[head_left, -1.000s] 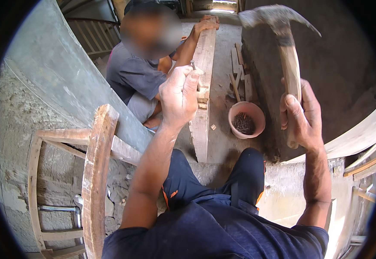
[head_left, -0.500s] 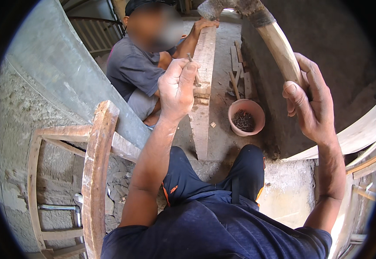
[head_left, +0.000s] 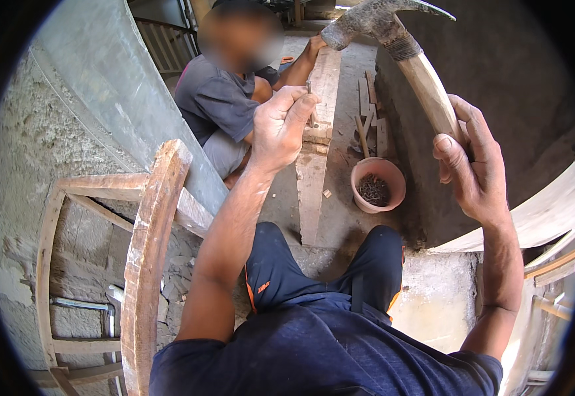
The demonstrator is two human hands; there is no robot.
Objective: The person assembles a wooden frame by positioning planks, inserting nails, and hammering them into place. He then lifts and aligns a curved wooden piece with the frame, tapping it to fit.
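My left hand (head_left: 278,129) pinches a nail (head_left: 310,86) between thumb and fingers, close over a long wooden beam (head_left: 310,188). The nail stands nearly upright; whether its tip touches the wood is hidden behind my fingers. With my right hand (head_left: 477,162) I grip the wooden handle of a claw hammer (head_left: 427,86). Its worn metal head is raised over the beam's far part, the claw pointing right. A co-worker (head_left: 218,99) crouches at the left of the beam, with one hand (head_left: 314,49) at its far end.
A pink bucket (head_left: 400,181) holding several nails stands right of the beam. Behind it lie wood offcuts (head_left: 370,99) and a tool with a wooden handle (head_left: 362,137). A wooden frame (head_left: 150,264) leans at my left, beside a grey slab (head_left: 122,79). A dark wall (head_left: 485,59) rises at right.
The view has shifted slightly. My left hand has moved a little right with the nail, now more upright. The hammer head sits lower in view, and its claw now shows.
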